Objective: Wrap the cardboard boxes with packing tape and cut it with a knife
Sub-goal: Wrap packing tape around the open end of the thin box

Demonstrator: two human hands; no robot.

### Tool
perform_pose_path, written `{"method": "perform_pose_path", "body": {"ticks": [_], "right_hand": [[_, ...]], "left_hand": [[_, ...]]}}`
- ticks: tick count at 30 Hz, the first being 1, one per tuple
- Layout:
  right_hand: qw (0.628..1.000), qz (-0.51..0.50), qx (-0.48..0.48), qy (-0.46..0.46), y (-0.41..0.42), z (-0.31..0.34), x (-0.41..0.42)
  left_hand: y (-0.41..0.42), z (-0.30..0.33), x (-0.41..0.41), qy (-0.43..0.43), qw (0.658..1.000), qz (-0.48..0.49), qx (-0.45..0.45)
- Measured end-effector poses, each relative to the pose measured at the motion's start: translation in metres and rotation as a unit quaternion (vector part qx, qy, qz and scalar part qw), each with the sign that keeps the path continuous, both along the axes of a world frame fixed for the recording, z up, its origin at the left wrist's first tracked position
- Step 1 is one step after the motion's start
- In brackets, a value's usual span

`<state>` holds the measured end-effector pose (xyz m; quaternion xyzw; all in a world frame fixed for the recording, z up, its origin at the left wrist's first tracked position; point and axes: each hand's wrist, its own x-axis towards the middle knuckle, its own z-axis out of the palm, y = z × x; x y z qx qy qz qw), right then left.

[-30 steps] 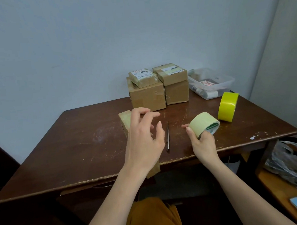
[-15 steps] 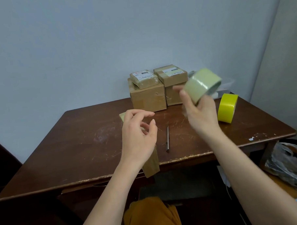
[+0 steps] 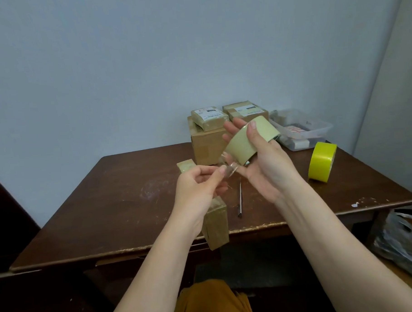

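Note:
My right hand (image 3: 267, 167) grips a pale green roll of packing tape (image 3: 251, 141) held up above the table, thumb across its outer face. My left hand (image 3: 199, 189) pinches the clear free end of the tape (image 3: 228, 170) just below the roll. Under my left wrist a long taped cardboard box (image 3: 215, 222) lies on the table, jutting over the front edge. A thin knife (image 3: 239, 199) rests on the table to the right of that box.
Several stacked cardboard boxes (image 3: 206, 141) stand at the back of the brown table (image 3: 122, 206). A clear plastic container (image 3: 303, 132) sits behind a bright yellow tape roll (image 3: 322, 161) on the right. A plastic bag (image 3: 402, 239) lies low at right.
My right hand lifted the tape roll from the table and brought it up in front of me. My left hand rose off the box and took hold of the tape's free end.

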<state>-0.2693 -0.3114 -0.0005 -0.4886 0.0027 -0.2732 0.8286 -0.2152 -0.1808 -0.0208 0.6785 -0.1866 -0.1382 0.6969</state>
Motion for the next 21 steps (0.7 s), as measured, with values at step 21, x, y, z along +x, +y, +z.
{"method": "perform_pose_path", "body": {"ticks": [21], "right_hand": [[0.987,-0.076,-0.135,0.040,0.026,0.004,0.073]], "left_hand": [[0.035,0.033,0.063,-0.098,0.986,0.131,-0.010]]}}
